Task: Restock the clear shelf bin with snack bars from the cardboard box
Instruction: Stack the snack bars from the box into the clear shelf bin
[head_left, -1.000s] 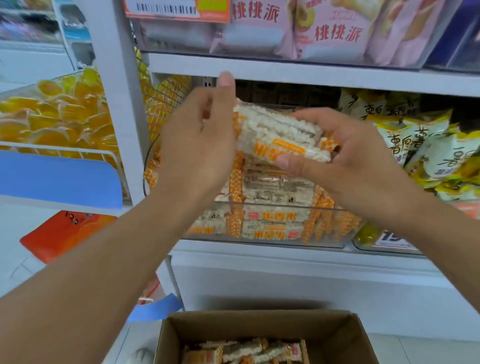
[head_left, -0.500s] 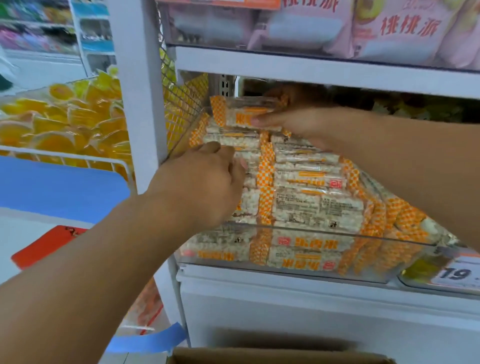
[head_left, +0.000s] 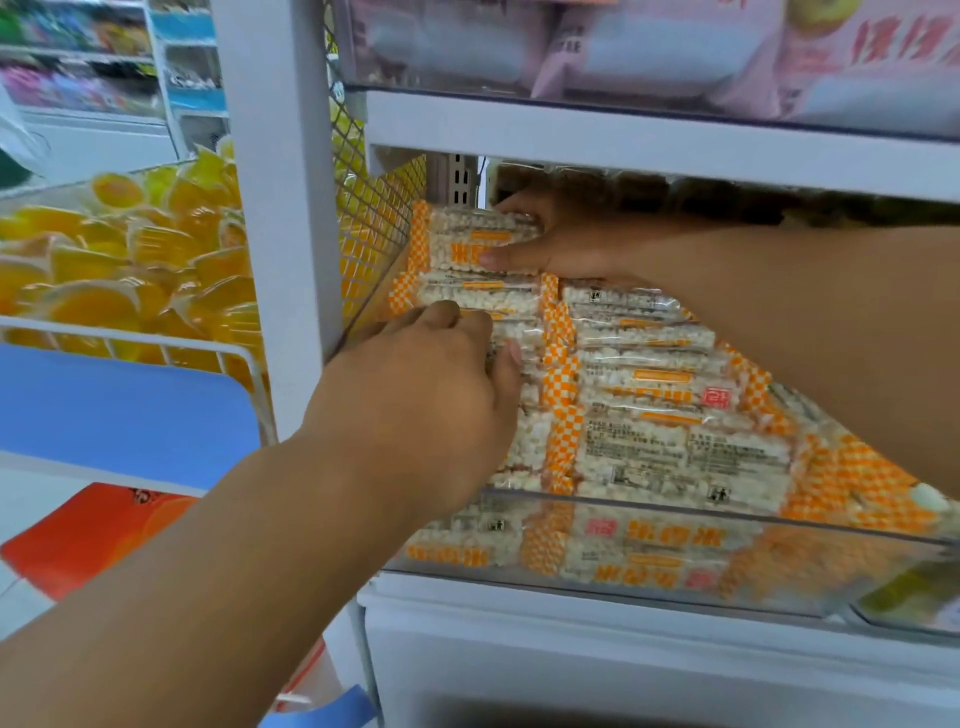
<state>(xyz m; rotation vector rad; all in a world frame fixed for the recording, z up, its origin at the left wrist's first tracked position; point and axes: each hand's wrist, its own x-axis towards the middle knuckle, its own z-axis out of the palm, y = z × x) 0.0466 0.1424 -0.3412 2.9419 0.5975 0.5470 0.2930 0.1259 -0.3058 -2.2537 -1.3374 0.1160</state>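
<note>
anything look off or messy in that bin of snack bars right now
Nothing stands out. The snack bars lie in fairly even rows in the clear bin, none torn or spilled. The right hand holds the rearmost bar at the back; the left hand rests on the front-left stack.

This is looking like a shop, a small grocery or convenience store. White shelving (head_left: 649, 143) is running in tiers, each carrying packaged snacks: pink bags (head_left: 675, 47) up top, wrapped bars (head_left: 649, 410) filling a clear bin (head_left: 675, 566), yellow jelly cups (head_left: 130, 249) sitting in a wire basket (head_left: 156, 343) alongside. More stocked shelves (head_left: 83, 78) are showing in the aisle behind.
</note>
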